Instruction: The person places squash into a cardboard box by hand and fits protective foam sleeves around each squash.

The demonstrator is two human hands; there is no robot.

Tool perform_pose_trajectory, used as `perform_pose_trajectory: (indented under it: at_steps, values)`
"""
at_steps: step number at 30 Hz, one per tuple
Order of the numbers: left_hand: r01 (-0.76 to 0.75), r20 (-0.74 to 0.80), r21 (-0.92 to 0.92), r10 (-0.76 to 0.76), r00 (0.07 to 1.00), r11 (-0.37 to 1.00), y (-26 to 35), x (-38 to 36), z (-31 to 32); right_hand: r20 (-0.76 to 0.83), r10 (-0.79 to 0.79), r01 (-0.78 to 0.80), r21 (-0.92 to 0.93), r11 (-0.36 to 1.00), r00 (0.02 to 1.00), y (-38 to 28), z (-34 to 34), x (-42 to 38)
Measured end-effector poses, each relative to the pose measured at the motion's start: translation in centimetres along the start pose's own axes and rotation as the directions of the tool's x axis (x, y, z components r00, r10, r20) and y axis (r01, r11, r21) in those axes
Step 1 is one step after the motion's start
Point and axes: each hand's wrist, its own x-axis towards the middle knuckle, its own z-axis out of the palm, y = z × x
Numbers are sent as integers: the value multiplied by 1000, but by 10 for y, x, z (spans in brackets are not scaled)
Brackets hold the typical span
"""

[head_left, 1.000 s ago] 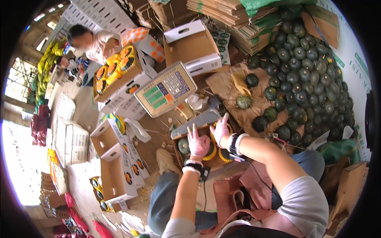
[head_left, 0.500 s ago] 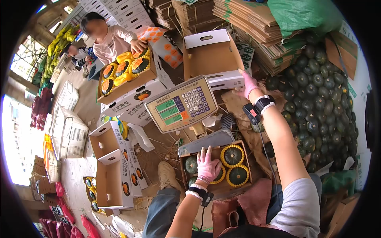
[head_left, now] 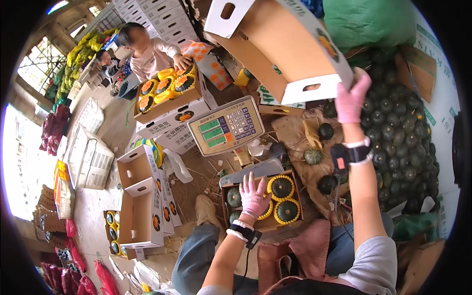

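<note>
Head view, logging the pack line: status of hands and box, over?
Left hand flat on squash in the packed box. Right hand grips lifted empty carton. Scale display stands between.

This is a produce packing shed, a farm-side sorting and boxing spot for squash. To the right of the hands, a great heap of dark green squash [head_left: 398, 128] lies on a white tarp. Just ahead of the hands stands a digital weighing scale [head_left: 227, 125] with lit green readouts, and beneath the left hand sits a box of squash in yellow foam nets [head_left: 275, 199]. Stacks of flattened cardboard and printed white cartons [head_left: 147, 14] fill the far side. Left of the hands, open empty cartons [head_left: 140, 196] and white plastic crates [head_left: 91, 157] rest on a bare concrete floor strewn with straw. Farther ahead, another person [head_left: 150, 51] fills a carton.
</note>
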Motion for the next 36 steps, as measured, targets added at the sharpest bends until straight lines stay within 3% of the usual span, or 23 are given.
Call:
perform_pose_trajectory:
  at_steps: [2, 4, 6, 8, 9, 10, 12, 13, 15, 16, 18, 21, 22, 23, 24, 26, 27, 28, 30, 31, 32, 34, 36]
  values:
    - [-121, -264, -67, 100, 959, 990, 32, 14, -43, 55, 180, -186, 153, 971, 982, -28, -56, 8]
    - [-302, -494, 8, 266, 827, 953, 76, 24, -99, 149, 297, -320, 173, 931, 943, -57, -103, -4]
    - [-375, -581, 185, 409, 704, 909, 114, 25, -145, 327, 452, -554, 378, 742, 830, -88, -134, -26]
    - [-376, -405, 334, 492, 771, 864, 126, 27, -177, 536, 504, -731, 413, 543, 677, -103, -150, -61]
    - [-304, -109, 307, 351, 930, 902, 124, 19, -182, 636, 495, -798, 381, 466, 593, -128, -152, -76]
    - [-222, 204, 307, 163, 965, 926, 119, 10, -186, 728, 473, -859, 335, 388, 497, -150, -150, -85]
    - [-247, 91, 345, 230, 969, 906, 82, -23, -207, 957, 130, -951, 232, 205, 261, -151, -147, -96]
    - [-218, 55, 335, 212, 976, 917, 68, -44, -222, 986, 169, -963, -36, 266, 10, -137, -142, -91]
    - [-162, 52, 352, 153, 987, 922, 46, -92, -259, 924, 350, -846, -307, 436, -155, -105, -108, -85]
    - [-126, 71, 369, 107, 992, 921, 39, -118, -273, 883, 467, -759, -339, 555, -54, -89, -81, -84]
    - [-118, 186, 426, 41, 982, 897, 26, -176, -283, 737, 655, -649, -582, 489, -167, -49, -32, -73]
    - [-69, 334, 491, -114, 936, 868, 48, -246, -307, 744, 667, -480, -570, 667, 42, -63, -11, -74]
    - [-70, 370, 502, -141, 918, 862, 56, -265, -310, 877, 479, -539, -385, 749, 40, -76, -9, -78]
    - [-79, 383, 498, -138, 914, 864, 59, -282, -311, 965, 241, -609, -132, 782, 100, -92, -6, -87]
    - [-78, 398, 501, -150, 905, 862, 67, -294, -311, 986, -7, -663, 119, 739, 169, -111, -4, -99]
    - [-115, 449, 505, -147, 881, 855, 84, -304, -312, 941, -330, -585, 311, 749, 78, -140, 2, -127]
    - [-169, 467, 503, -102, 878, 847, 87, -306, -311, 932, -360, -445, 305, 842, -42, -160, -6, -132]
    - [-201, 474, 512, -80, 877, 835, 91, -308, -310, 920, -361, -285, 308, 908, -153, -181, -18, -131]
    - [-280, 494, 526, -21, 869, 803, 98, -306, -310, 969, -150, 153, 181, 971, -195, -204, -29, -135]
    - [-292, 531, 493, -17, 847, 819, 98, -305, -310, 980, -68, 174, 101, 980, -186, -208, -34, -139]
    - [-307, 563, 446, 4, 827, 841, 97, -304, -308, 991, -88, 310, 116, 944, -104, -196, -33, -154]
    - [-307, 608, 345, 37, 793, 887, 92, -301, -296, 997, -73, 417, 76, 906, -23, -191, -44, -165]
    - [-313, 671, 273, 53, 739, 910, 92, -293, -281, 997, -70, 438, 56, 897, 16, -176, -47, -174]
